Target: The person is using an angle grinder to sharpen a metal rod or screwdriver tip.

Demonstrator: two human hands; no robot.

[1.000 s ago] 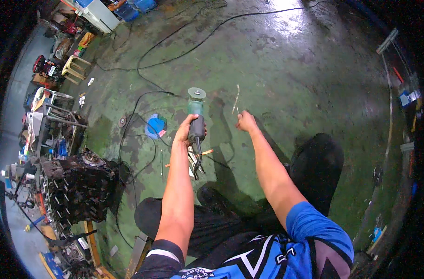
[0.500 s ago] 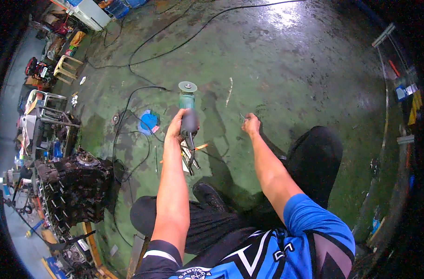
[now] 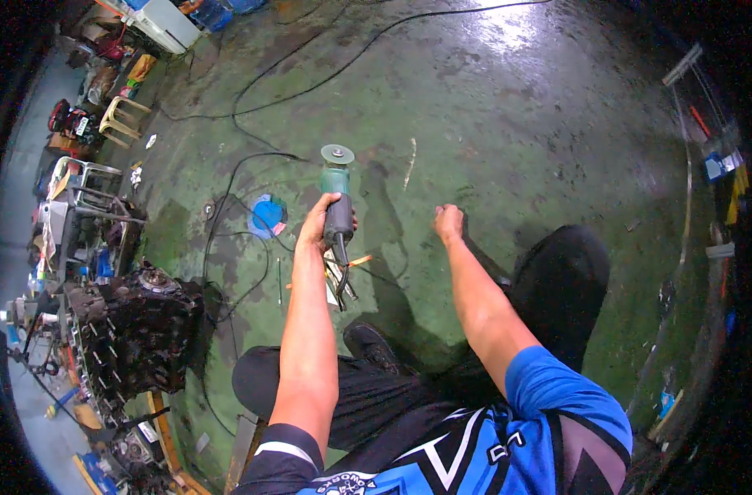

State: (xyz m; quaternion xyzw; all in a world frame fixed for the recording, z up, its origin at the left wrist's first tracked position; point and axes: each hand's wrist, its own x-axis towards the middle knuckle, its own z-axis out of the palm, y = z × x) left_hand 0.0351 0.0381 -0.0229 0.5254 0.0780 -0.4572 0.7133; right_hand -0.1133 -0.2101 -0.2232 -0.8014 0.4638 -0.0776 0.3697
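My left hand (image 3: 317,221) is wrapped round the dark grey body of a green angle grinder (image 3: 337,191). The grinder stands with its pale round disc (image 3: 337,154) at the far end and its cord trailing toward me. Off to the right, my right hand (image 3: 449,223) hovers over the floor with fingers curled in. Whatever it may hold is hidden. A blue round object (image 3: 267,215) lies left of the grinder, and several slim tools (image 3: 338,278) lie on the floor below my left hand.
A greasy engine block (image 3: 137,334) stands at my left. Black cable (image 3: 242,165) loops across the green floor (image 3: 508,140). Beyond it are a beige plastic stool (image 3: 124,120) and cluttered shelving. My bent knee (image 3: 564,264) rises at the right.
A small metal piece that showed at my right fingertips is no longer visible. The grinder and my left hand keep nearly the same place; the whole view shifts slightly.
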